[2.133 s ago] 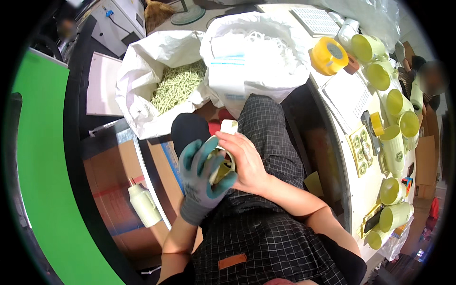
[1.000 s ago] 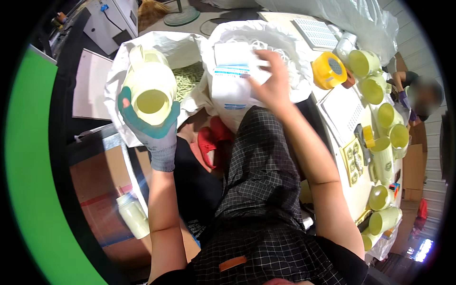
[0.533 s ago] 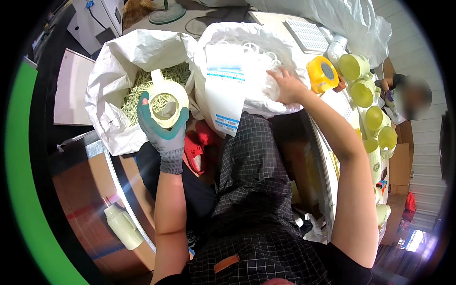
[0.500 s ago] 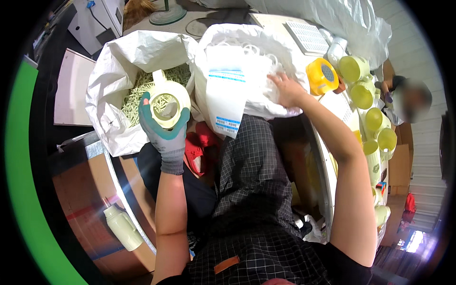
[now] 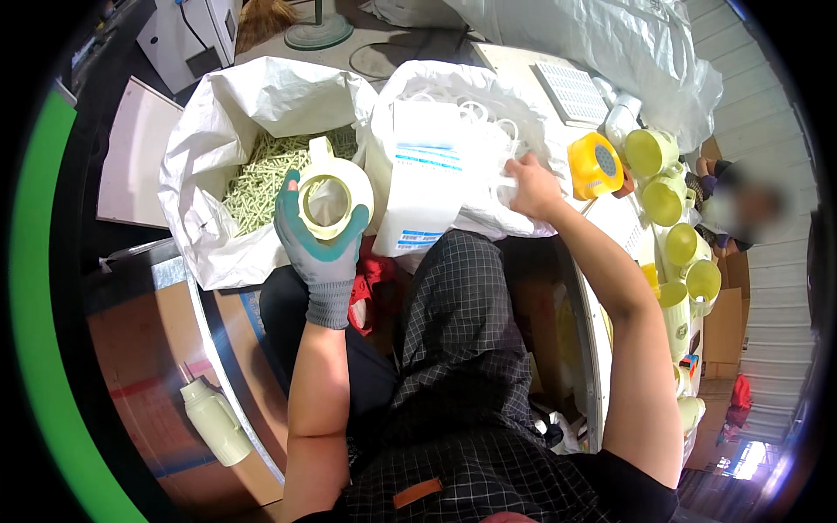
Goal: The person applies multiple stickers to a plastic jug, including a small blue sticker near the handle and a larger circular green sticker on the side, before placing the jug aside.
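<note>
My left hand (image 5: 321, 253), in a grey and green glove, grips a pale green, hollow plastic jug body (image 5: 359, 196) with a handle stub pointing away from me. Its round opening faces up. Behind it, a white sack (image 5: 279, 91) holds many small pale green plastic pieces (image 5: 253, 179). My bare right hand (image 5: 534, 189) is at the near right side of a second white sack (image 5: 414, 83), which contains white rings (image 5: 473, 112). The right fingers are drawn together at the rings; what they pinch is too small to make out. A white paper sheet with blue print (image 5: 425, 187) hangs over that sack's front.
On the table at right stand a yellow, rounded object with a grey face (image 5: 596, 166), a white slotted panel (image 5: 571, 91) and a row of pale green jugs (image 5: 652, 152). A pale green flask (image 5: 215, 423) lies on cardboard at lower left. Another person (image 5: 728, 205) is at far right.
My right hand's spread fingers have closed together among the rings. My left hand, still holding the jug body, has shifted slightly right in the picture. The view has shifted a little.
</note>
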Motion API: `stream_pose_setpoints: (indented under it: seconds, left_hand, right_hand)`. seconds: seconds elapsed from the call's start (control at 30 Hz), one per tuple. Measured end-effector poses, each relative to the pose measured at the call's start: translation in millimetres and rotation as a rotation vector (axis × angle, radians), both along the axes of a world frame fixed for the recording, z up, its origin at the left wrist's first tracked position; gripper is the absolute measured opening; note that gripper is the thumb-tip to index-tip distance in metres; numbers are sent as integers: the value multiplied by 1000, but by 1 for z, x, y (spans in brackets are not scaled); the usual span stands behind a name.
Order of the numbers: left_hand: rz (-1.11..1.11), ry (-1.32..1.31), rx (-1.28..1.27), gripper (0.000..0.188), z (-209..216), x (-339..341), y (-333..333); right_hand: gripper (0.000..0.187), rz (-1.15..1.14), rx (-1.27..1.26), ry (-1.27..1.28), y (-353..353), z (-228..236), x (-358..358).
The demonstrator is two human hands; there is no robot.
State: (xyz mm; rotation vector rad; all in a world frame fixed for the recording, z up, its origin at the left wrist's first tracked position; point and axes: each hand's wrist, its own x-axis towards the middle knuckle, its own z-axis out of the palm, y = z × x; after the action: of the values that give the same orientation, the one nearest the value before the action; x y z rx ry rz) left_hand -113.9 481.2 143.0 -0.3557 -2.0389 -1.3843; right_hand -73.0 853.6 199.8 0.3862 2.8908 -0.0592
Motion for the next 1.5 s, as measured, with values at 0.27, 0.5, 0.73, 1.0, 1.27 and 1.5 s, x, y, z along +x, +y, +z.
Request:
stream_pose_setpoints:
  seconds: [0.27, 0.5, 0.73, 1.0, 1.27, 1.5]
  left_hand:
    - [48, -15, -47, 93, 3, 0, 1]
    - [10, -50, -49, 93, 0, 0, 1]
    - [-18, -50, -2, 94, -1, 1, 0]
    - [-16, -109, -17, 89, -1, 3, 6]
    - [-28, -55, -46, 93, -6, 0, 9]
    - [-27, -194, 26, 89, -11, 1, 9]
  right_hand:
    - [84, -171, -121, 192, 12, 26, -61]
    - [115, -189, -135, 48, 12, 15, -67]
    - [93, 2, 17, 0, -17, 87, -24]
    - [82, 367, 104, 62, -58, -2, -26]
    - [84, 291, -60, 35, -80, -21, -10]
    - [69, 153, -221, 93, -78, -29, -21]
